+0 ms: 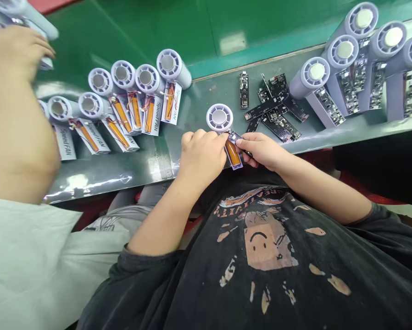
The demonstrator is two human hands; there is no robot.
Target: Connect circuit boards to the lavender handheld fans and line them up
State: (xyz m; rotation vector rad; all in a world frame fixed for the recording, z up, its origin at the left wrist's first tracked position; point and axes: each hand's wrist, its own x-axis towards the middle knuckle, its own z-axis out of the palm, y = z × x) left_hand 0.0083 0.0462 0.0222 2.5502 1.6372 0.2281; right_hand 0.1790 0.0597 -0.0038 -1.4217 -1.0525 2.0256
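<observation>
A lavender handheld fan point(220, 117) stands at the table's front edge, its round end facing up and its handle pointing towards me. An orange battery point(233, 155) lies exposed in the open handle. My left hand point(202, 153) is closed around the left side of the fan, fingertips near the top of the handle. Between the thumb and fingers of my right hand point(263, 149) is a small black circuit board point(235, 137), held at the right side of the handle. The fingers partly hide where the board and handle meet.
Loose circuit boards point(275, 107) lie in a pile beyond my right hand. Several fans with boards point(314, 75) stand at the right. Several fans with orange batteries point(147, 78) stand at the left. A co-worker's arm point(16, 114) reaches in at far left.
</observation>
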